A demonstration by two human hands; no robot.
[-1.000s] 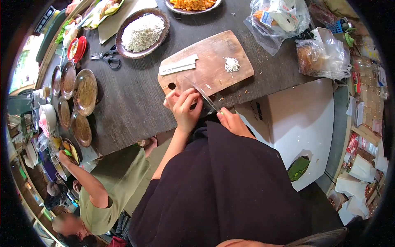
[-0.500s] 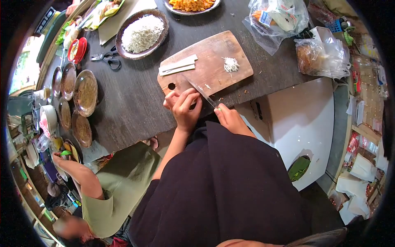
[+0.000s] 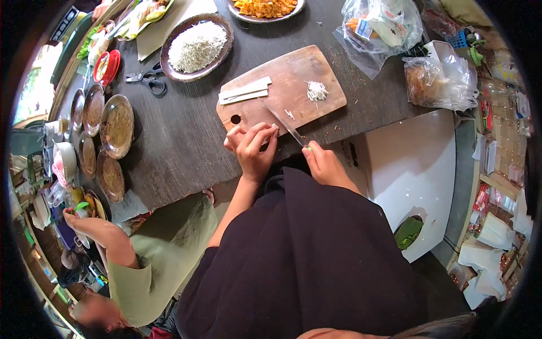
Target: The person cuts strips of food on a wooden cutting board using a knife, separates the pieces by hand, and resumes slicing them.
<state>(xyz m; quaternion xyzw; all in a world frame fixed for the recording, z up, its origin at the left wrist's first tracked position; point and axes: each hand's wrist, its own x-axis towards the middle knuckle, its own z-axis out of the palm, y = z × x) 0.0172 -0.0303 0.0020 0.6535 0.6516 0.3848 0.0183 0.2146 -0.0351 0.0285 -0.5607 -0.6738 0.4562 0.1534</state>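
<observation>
A wooden cutting board (image 3: 299, 73) lies at a slant on the dark table. On it are pale flat strips (image 3: 244, 91) at the left, a small pile of white shreds (image 3: 317, 91) at the right, and a few shreds (image 3: 289, 114) near the blade. My left hand (image 3: 255, 148) rests at the board's near edge, fingers curled and pinched; what they hold is too small to make out. My right hand (image 3: 328, 168) grips the handle of a knife (image 3: 288, 127), whose blade crosses the board's near edge beside my left fingertips.
Beyond the board stand a bowl of white shreds (image 3: 197, 47) and a plate of orange food (image 3: 264, 8). Scissors (image 3: 148, 80) and several brown plates (image 3: 117, 126) are at the left. Plastic bags (image 3: 387, 28) lie at the right. Another person (image 3: 130, 271) is at the lower left.
The knife and my right hand have shifted slightly to the right, away from my left fingertips. My left hand has hardly moved. The other person's arm has moved left.
</observation>
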